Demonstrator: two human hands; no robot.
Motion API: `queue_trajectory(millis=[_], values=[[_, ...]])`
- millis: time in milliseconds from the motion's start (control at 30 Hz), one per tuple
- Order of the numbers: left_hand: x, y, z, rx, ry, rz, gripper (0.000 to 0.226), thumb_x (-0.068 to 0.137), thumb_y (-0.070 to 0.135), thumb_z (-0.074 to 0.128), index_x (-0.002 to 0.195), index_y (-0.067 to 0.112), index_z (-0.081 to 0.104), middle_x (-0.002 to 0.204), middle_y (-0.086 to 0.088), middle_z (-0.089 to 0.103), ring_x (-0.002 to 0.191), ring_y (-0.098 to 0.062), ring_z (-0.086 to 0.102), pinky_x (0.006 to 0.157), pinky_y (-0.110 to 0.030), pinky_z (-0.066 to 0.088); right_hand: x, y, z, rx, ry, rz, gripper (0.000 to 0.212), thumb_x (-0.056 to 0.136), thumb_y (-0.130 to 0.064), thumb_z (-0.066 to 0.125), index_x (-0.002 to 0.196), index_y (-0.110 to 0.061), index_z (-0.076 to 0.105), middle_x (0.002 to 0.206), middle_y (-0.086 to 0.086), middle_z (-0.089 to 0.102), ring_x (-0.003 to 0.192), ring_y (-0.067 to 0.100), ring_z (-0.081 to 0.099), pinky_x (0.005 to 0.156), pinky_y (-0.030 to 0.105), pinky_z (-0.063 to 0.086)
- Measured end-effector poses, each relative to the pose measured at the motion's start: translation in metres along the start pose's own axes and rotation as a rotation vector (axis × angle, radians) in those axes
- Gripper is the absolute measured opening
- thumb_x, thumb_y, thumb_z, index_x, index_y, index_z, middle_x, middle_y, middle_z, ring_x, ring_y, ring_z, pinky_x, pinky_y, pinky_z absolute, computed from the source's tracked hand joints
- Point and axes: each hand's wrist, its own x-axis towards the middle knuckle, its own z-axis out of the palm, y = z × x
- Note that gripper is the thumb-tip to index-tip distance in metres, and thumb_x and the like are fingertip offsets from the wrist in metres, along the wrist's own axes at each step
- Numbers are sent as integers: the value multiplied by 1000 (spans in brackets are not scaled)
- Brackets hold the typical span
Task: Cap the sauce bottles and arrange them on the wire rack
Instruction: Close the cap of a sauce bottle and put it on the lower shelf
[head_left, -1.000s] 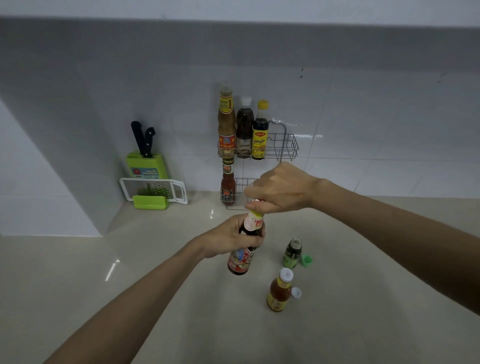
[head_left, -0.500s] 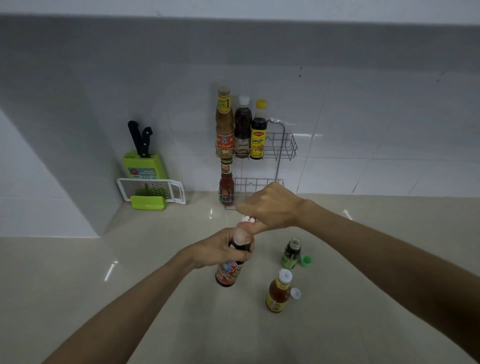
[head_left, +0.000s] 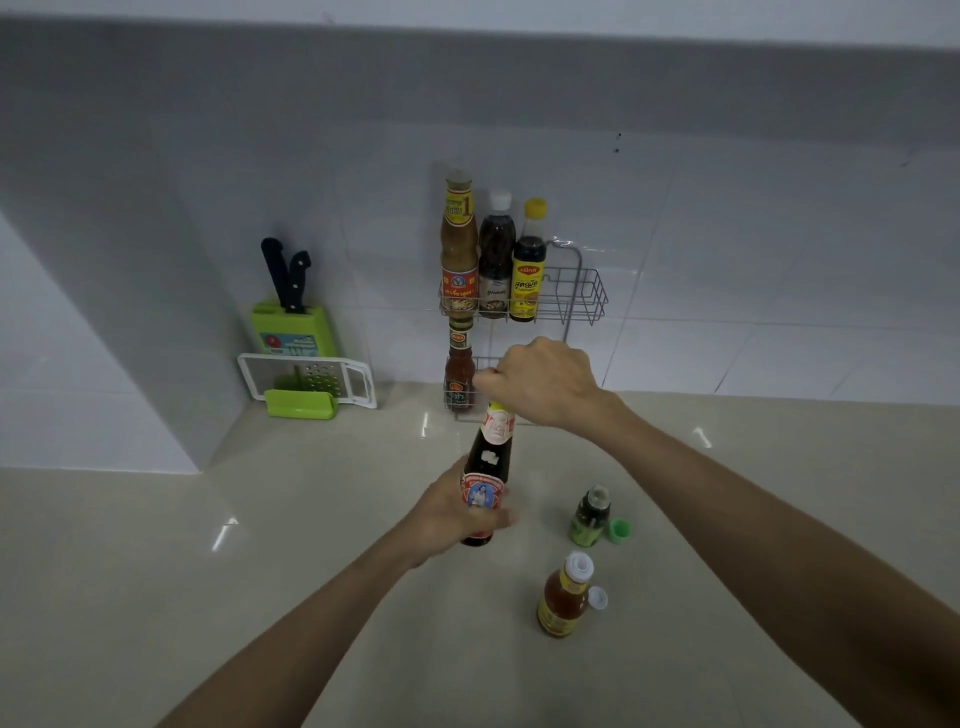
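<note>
The left hand (head_left: 457, 514) is clamped around the lower body of the dark sauce bottle (head_left: 487, 462), which stands nearly upright above the tabletop (head_left: 291, 582), in front of the wire rack (head_left: 579, 296). Whether its base touches the tabletop cannot be determined. The right hand (head_left: 545, 379) is closed over the bottle's top, fingers curled around the yellow cap (head_left: 495, 406), of which only a sliver shows.

The rack's upper tier holds 3 capped bottles (head_left: 496, 249) side by side. The lower tier holds 1 red sauce bottle (head_left: 460, 369) at its left end.

2 further bottles stand on the tabletop, to the right of the held bottle:
- small green bottle (head_left: 591, 514), green cap (head_left: 619, 531) just beside it;
- amber bottle (head_left: 563, 597), white cap (head_left: 597, 597) just beside it.
</note>
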Motion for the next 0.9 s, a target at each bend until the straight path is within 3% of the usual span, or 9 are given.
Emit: queue_trajectory(millis=[100,167,300,367,500,633,700,800,900], values=[[6,-14,-1,-48,96,-11,36,69,15,81,99,18,60,86,-2,69,80,-16,67,73,-27,57,1,2,8,205,53,32,49,85,-65,40,59,-24,47,67,1,57,69,23,57,62,31,42],[13,-16,-2,-82,125,10,29,71,14,80,94,16,61,82,-2,67,77,-16,64,71,-26,55,-5,3,20,451,29,63,47,78,-74,48,71,-27,50,74,-5,61,71,15,59,62,30,46],[25,-15,-7,-80,109,-5,31,71,17,80,95,20,61,84,-1,68,80,-15,66,75,-27,56,-10,10,57,694,-58,107,45,71,-57,72,95,-19,69,87,-6,71,78,11,66,70,34,57],[33,-14,-11,-56,92,-18,39,68,21,83,100,22,61,93,-3,71,88,-19,69,82,-30,57,-2,15,69,715,-35,123,41,71,-55,73,90,-20,69,85,-2,71,77,14,67,70,41,59],[57,-12,-27,-1,-43,-39,67,65,20,85,123,22,50,116,-3,65,110,-20,63,93,-35,54,15,24,78,827,3,183,24,77,-43,73,88,-27,60,85,-5,68,82,17,68,68,43,61],[88,-11,-60,158,-77,-127,87,74,-1,66,147,19,23,154,-3,30,142,-17,27,106,-28,34,45,47,98,978,168,363,19,73,-44,74,80,-34,59,84,-10,66,86,20,68,73,48,60],[105,-8,-74,162,1,-181,87,77,-1,59,150,22,17,157,-1,23,143,-20,24,101,-26,31,61,57,106,946,265,408,18,78,-37,74,84,-27,60,83,-10,64,83,15,65,74,40,59],[135,0,-85,154,66,-226,87,79,1,57,151,24,14,158,-2,21,143,-24,25,98,-27,31,78,62,114,888,361,427,20,83,-28,72,94,-16,59,89,-4,61,82,13,64,64,16,48],[163,9,-91,138,54,-231,90,79,-1,55,152,24,9,159,-5,20,143,-26,23,100,-30,30,92,65,129,901,401,395,20,84,-26,71,83,-31,52,93,-1,60,88,17,62,70,20,49]])
